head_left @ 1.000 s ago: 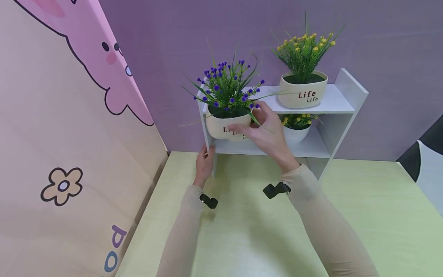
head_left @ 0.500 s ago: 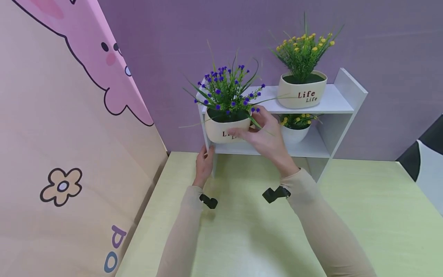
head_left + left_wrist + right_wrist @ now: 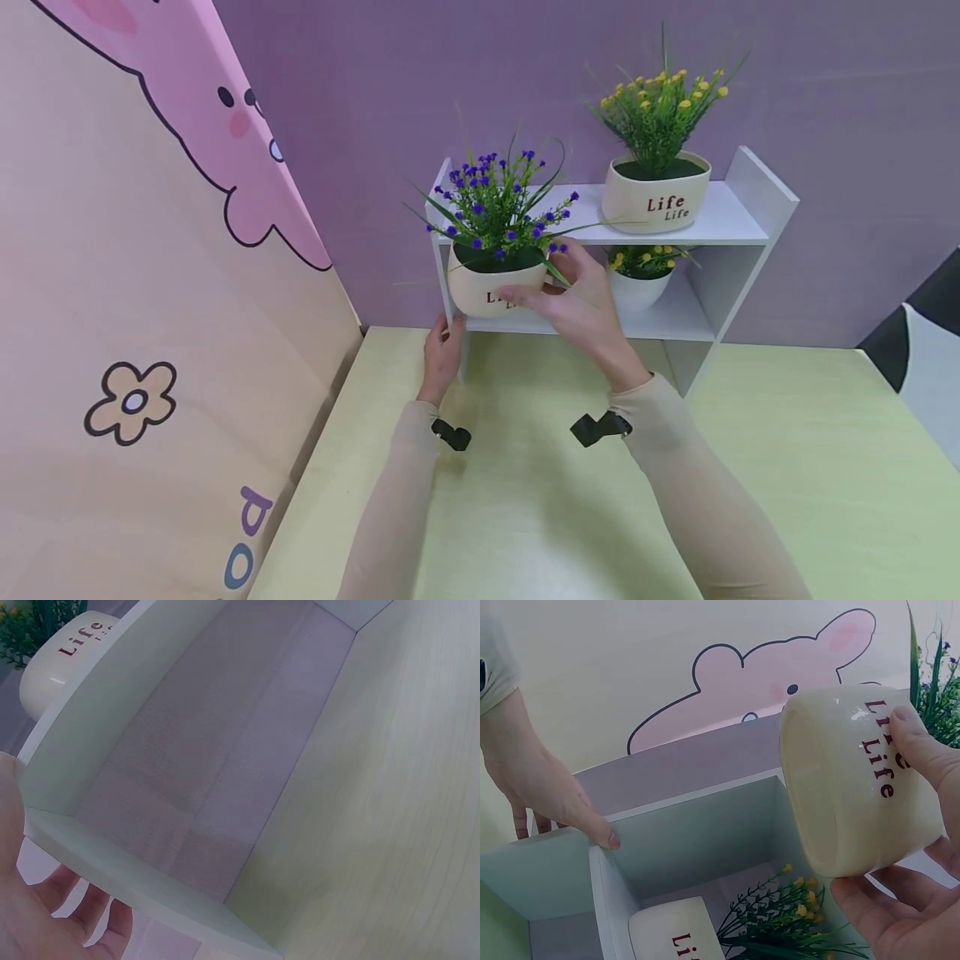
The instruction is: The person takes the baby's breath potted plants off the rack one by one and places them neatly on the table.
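My right hand [image 3: 581, 312] grips a cream flowerpot [image 3: 483, 292] with red "Life" lettering and purple flowers [image 3: 487, 200], thumb across its front. In the head view the pot overlaps the left part of a white two-tier shelf [image 3: 693, 312]; its smooth underside shows in the right wrist view. My left hand [image 3: 442, 358] holds the shelf's left side panel low down, thumb [image 3: 600, 829] at the front edge and fingers [image 3: 90, 911] on the outer side. Another "Life" pot [image 3: 675, 930] with yellow flowers sits in the shelf's lower tier, hidden behind the held pot in the head view.
On the top tier, at right, stands a cream "Life" pot [image 3: 656, 196] with yellow flowers. Below it a white pot [image 3: 637, 290] with yellow flowers sits on the lower tier. The shelf stands on a light table [image 3: 810, 467] against a purple wall [image 3: 360, 167].
The purple-flower pot in my right hand has come down a little, covering the lettering of the pot behind it. My left hand has stayed on the side panel.
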{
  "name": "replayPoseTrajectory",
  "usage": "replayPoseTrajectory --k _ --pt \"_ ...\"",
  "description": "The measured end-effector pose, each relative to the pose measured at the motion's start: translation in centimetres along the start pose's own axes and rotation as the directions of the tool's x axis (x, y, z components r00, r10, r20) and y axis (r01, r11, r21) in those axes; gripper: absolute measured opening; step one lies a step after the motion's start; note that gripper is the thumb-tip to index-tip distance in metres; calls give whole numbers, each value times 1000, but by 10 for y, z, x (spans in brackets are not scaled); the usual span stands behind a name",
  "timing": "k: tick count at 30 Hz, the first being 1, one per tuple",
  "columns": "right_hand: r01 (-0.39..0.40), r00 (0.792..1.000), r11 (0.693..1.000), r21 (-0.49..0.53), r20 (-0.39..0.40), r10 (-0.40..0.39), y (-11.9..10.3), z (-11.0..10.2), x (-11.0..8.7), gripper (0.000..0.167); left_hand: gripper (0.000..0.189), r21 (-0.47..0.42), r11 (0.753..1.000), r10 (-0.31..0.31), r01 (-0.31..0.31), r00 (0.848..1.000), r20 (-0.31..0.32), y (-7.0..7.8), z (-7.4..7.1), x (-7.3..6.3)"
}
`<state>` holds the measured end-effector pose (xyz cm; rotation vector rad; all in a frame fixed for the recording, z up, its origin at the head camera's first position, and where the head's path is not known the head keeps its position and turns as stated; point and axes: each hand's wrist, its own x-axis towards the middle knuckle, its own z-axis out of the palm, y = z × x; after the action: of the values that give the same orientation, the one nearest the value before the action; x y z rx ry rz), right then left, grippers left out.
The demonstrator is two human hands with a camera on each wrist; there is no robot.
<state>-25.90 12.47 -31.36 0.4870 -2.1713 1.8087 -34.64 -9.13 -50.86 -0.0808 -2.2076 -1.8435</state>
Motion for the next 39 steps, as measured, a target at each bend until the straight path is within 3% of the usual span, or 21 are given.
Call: replayPoseTrajectory --k 7,15,25,39 --pt "-30 1000 999 14 1 30 1 2 0 82 51 -7 1000 -19 19 1000 8 2 -1 0" --pt "6 1000 998 64 19 -7 4 3 -4 78 49 -4 1000 -31 31 999 -7 2 1 -1" --pt "-65 998 997 42 23 64 5 3 -12 76 52 -21 998 -67 67 998 -14 3 2 0" --pt "-68 997 996 51 26 67 11 8 -17 75 51 -26 997 -80 79 997 -21 2 2 1"
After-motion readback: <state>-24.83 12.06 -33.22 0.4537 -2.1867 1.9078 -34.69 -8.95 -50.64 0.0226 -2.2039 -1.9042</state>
